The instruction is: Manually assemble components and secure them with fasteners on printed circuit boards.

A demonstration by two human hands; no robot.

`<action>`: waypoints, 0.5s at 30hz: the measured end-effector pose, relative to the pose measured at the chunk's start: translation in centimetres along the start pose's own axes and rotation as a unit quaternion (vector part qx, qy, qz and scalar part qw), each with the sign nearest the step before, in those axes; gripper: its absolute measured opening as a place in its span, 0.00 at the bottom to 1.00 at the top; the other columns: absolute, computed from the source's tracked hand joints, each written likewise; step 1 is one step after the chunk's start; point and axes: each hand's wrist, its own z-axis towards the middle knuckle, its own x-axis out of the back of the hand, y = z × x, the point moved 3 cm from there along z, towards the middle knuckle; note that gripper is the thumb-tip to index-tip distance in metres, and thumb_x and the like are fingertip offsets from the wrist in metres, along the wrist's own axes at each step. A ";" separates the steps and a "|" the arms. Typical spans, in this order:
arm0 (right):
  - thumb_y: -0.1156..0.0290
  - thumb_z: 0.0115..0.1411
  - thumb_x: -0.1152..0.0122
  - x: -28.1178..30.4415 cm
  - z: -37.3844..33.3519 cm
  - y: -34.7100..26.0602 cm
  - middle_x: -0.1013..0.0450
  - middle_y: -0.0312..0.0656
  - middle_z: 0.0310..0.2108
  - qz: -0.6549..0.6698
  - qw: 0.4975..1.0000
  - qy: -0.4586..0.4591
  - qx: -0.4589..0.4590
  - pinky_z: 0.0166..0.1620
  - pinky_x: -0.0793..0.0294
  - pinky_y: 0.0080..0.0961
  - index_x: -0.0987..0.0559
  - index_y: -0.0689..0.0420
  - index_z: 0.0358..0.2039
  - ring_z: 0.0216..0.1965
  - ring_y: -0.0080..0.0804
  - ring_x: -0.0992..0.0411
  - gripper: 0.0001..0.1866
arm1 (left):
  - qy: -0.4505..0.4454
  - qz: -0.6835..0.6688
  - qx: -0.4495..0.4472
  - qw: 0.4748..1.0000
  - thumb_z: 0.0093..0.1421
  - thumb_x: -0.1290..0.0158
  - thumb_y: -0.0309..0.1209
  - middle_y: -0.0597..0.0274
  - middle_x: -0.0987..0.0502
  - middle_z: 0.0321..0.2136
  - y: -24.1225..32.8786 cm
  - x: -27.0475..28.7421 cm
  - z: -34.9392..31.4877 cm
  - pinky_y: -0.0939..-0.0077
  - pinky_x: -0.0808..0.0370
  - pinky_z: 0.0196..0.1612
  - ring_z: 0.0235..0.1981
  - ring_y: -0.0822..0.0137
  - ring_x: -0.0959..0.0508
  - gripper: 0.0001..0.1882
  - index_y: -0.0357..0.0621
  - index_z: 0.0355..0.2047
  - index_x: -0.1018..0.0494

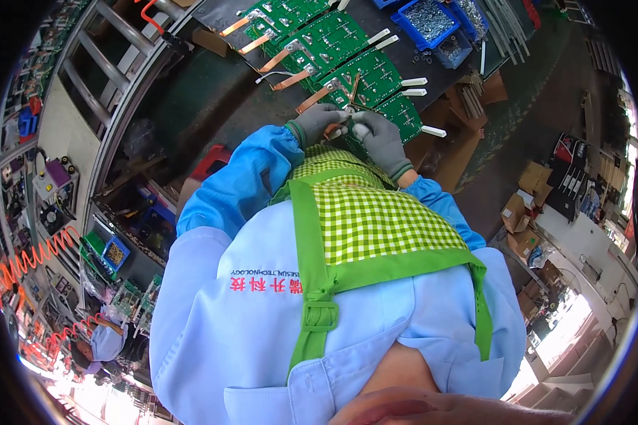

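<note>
Several green circuit boards (339, 41) lie in a row on the dark table in front of me, with copper strips (274, 62) sticking out to the left and white strips (413, 82) to the right. Both my hands wear grey gloves and meet at the nearest board (403, 113). My left hand (319, 125) is closed around a short copper strip (331, 130) at the board's near left. My right hand (378, 139) pinches at the same spot; whatever its fingertips hold is too small to make out. A thin brass-coloured piece (354, 85) stands just beyond my fingers.
Blue bins (427, 24) of small metal fasteners stand at the far right of the table, by long metal bars (505, 28). Cardboard (443, 152) lies below the table edge. A metal-railed rack (113, 78) borders the left. Another person (106, 341) is at the lower left.
</note>
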 end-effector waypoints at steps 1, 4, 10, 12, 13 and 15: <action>0.66 0.53 0.43 0.1 0.4 0.0 0.27 0.44 0.34 0.017 0.999 0.024 -0.027 0.40 0.29 0.32 0.24 0.54 0.35 0.37 0.42 0.28 0.10 | 0.001 -0.003 -0.001 1.000 0.57 0.50 0.42 0.65 0.24 0.26 0.0 0.0 0.2 0.84 0.34 0.17 0.19 0.78 0.28 0.15 0.43 0.35 0.29; 0.67 0.53 0.42 0.3 1.6 0.5 0.26 0.45 0.35 0.017 0.998 0.047 -0.038 0.39 0.27 0.28 0.23 0.57 0.37 0.36 0.40 0.26 0.12 | 0.026 0.051 0.000 0.998 0.56 0.49 0.45 0.66 0.24 0.26 -0.1 0.1 0.8 0.83 0.35 0.16 0.19 0.78 0.28 0.17 0.43 0.34 0.28; 0.70 0.54 0.43 -0.5 1.7 -0.7 0.26 0.45 0.35 -0.048 0.994 0.098 0.020 0.39 0.27 0.30 0.25 0.56 0.38 0.37 0.41 0.26 0.11 | -0.023 -0.002 -0.019 1.000 0.58 0.49 0.38 0.60 0.25 0.29 0.5 -0.7 -0.2 0.86 0.28 0.23 0.25 0.75 0.26 0.16 0.36 0.37 0.30; 0.71 0.55 0.46 -1.0 1.6 -0.5 0.27 0.45 0.36 -0.104 0.990 0.080 0.047 0.38 0.27 0.32 0.26 0.53 0.40 0.36 0.43 0.27 0.11 | -0.016 -0.014 -0.026 0.999 0.59 0.49 0.38 0.60 0.25 0.29 0.5 -0.5 -0.2 0.86 0.28 0.24 0.25 0.74 0.26 0.15 0.36 0.37 0.30; 0.71 0.55 0.46 -0.9 1.6 -0.5 0.27 0.45 0.36 -0.104 0.990 0.078 0.048 0.38 0.27 0.32 0.26 0.53 0.40 0.36 0.43 0.27 0.11 | -0.012 -0.033 -0.036 0.999 0.59 0.49 0.37 0.60 0.25 0.29 0.6 -0.9 -0.4 0.85 0.28 0.24 0.25 0.74 0.26 0.15 0.36 0.37 0.30; 0.70 0.55 0.46 -0.8 1.8 -0.9 0.27 0.43 0.35 -0.150 0.986 0.049 0.061 0.36 0.27 0.33 0.25 0.52 0.39 0.35 0.42 0.27 0.10 | 0.007 -0.015 -0.030 0.999 0.59 0.51 0.36 0.60 0.26 0.28 0.4 -0.6 -0.4 0.86 0.28 0.23 0.25 0.75 0.27 0.14 0.36 0.37 0.30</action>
